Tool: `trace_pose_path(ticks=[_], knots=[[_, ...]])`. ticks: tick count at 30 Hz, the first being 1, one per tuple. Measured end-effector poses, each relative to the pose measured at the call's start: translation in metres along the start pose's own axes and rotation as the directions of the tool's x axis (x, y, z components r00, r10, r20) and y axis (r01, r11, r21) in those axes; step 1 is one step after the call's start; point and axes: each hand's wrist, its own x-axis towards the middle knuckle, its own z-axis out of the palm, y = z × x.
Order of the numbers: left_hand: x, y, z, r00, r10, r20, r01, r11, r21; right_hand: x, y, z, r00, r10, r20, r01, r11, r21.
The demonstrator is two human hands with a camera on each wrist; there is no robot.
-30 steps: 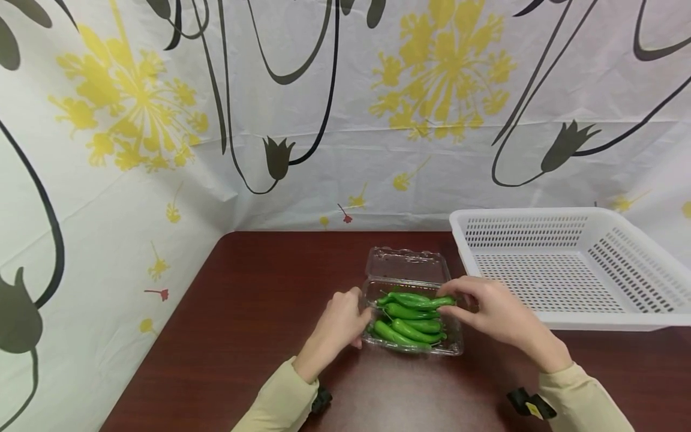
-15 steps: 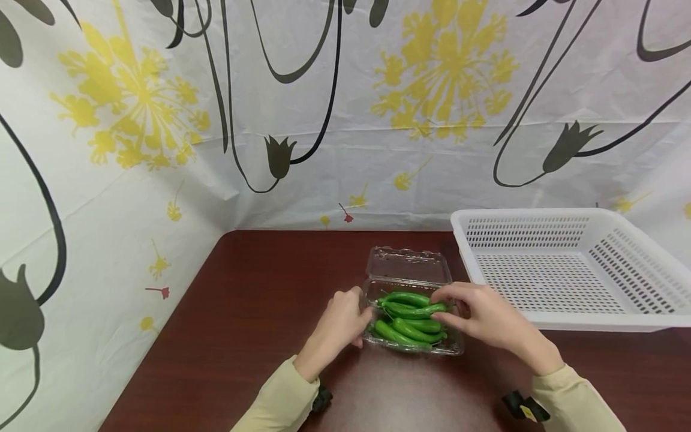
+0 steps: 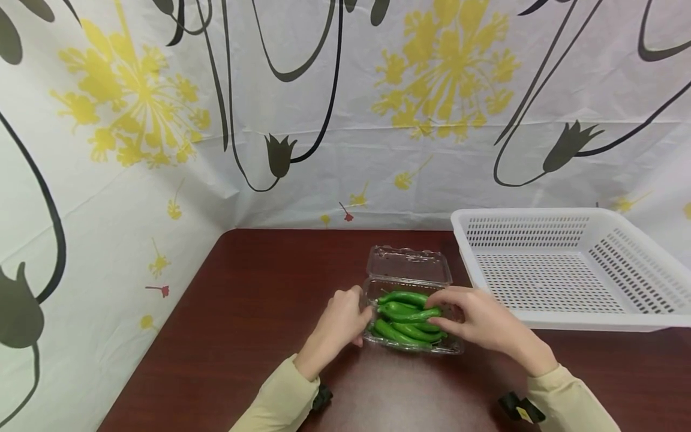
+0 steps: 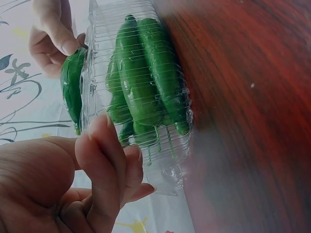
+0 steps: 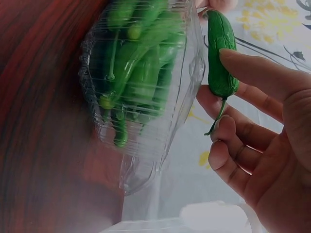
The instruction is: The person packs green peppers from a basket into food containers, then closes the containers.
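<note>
A clear plastic clamshell box lies with its lid folded back, away from me. Several green chili peppers fill it. My left hand holds the box's left edge between thumb and fingers. Over the box's right side, my right hand pinches one green chili pepper between thumb and fingers; its thin stem hangs toward the palm in the right wrist view. That pepper sits just above the rim, apart from the others, in the left wrist view.
To the right stands a large white plastic basket with slotted walls. The dark red-brown table ends at a patterned white cloth behind. A black strapped device hangs under my right forearm.
My right hand has moved slightly left and toward me, carrying the pepper from the back row over the middle of the pile. The left hand keeps its place on the box.
</note>
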Motion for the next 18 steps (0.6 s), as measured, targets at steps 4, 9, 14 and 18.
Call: trace_pose_path(ticks=[4, 9, 14, 18], knots=[[-0.0002, 0.0001, -0.0004, 1.0, 0.005, 0.001, -0.005, 1.0, -0.002, 0.0009, -0.0021, 0.0019, 0.999, 0.009, 0.047, -0.01, 1.0, 0.016], [-0.0006, -0.0004, -0.0005, 1.0, 0.011, 0.004, -0.011, 1.0, -0.003, 0.002, -0.0008, 0.0063, 0.996, -0.019, 0.093, 0.015, 0.999, 0.046], [-0.0008, -0.0004, -0.0005, 1.0, 0.012, 0.002, -0.012, 1.0, -0.009, 0.0013, -0.0002, 0.0078, 0.992, 0.003, 0.127, -0.011, 0.998, 0.063], [-0.0007, -0.0002, -0.0003, 1.0, 0.015, -0.002, -0.015, 1.0, -0.012, 0.0009, -0.0016, 0.0078, 0.988, 0.017, 0.15, -0.026, 0.998, 0.055]])
